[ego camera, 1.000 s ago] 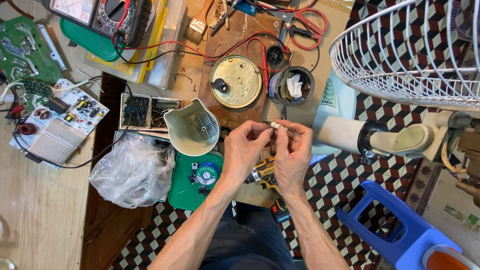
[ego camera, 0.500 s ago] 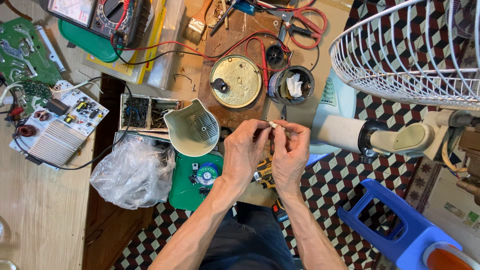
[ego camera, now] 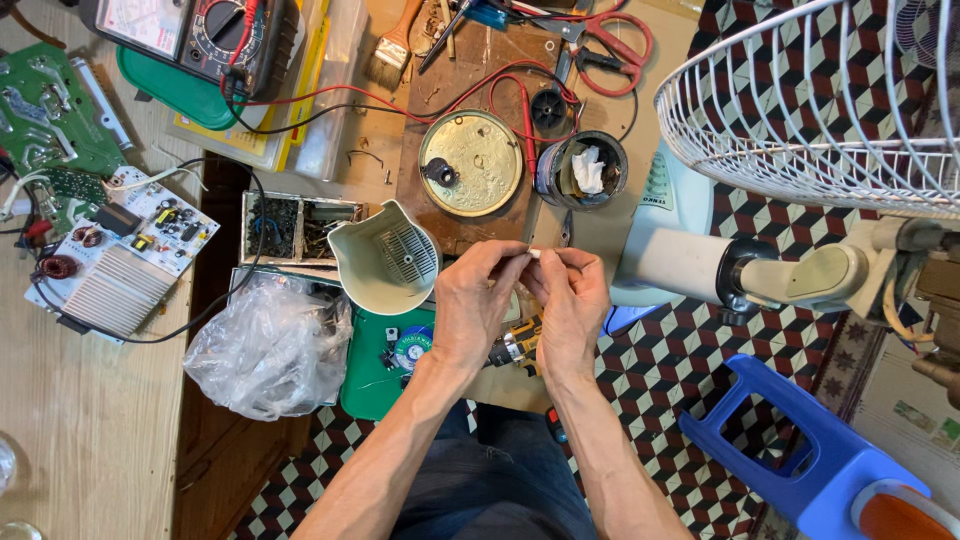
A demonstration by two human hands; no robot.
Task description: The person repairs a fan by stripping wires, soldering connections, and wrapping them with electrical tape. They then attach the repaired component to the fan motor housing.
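A wooden bench [ego camera: 90, 440] carries circuit boards [ego camera: 60, 120], a multimeter [ego camera: 190, 35] on a green tray [ego camera: 165, 90], a clear plastic bag [ego camera: 265, 350] and a parts box [ego camera: 295, 228]. A brown board [ego camera: 470, 60] on it holds a round brass plate [ego camera: 470, 162], a black can [ego camera: 580, 170], scissors [ego camera: 610, 40] and red leads [ego camera: 400, 95]. The tiled floor [ego camera: 680, 400] bears a blue stool [ego camera: 810, 460].
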